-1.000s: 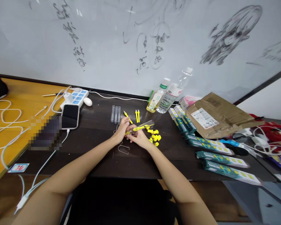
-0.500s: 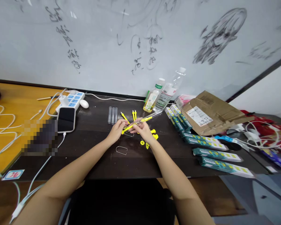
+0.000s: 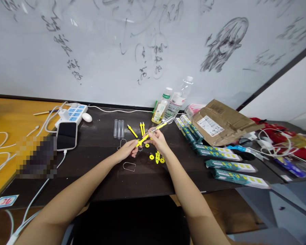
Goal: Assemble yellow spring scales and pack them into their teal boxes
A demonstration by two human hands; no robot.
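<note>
Yellow rod (image 3: 143, 139) tilted steeper between fingers (image 3: 153, 135)

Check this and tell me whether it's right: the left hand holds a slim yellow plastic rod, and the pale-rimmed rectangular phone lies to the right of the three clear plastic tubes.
One thing is wrong: the pale-rimmed rectangular phone lies to the left of the three clear plastic tubes, as the head view shows. The left hand does hold a slim yellow plastic rod.

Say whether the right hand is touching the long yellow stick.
Touching. The head view shows the right hand pinching the long yellow stick with thumb and fingers.
</note>
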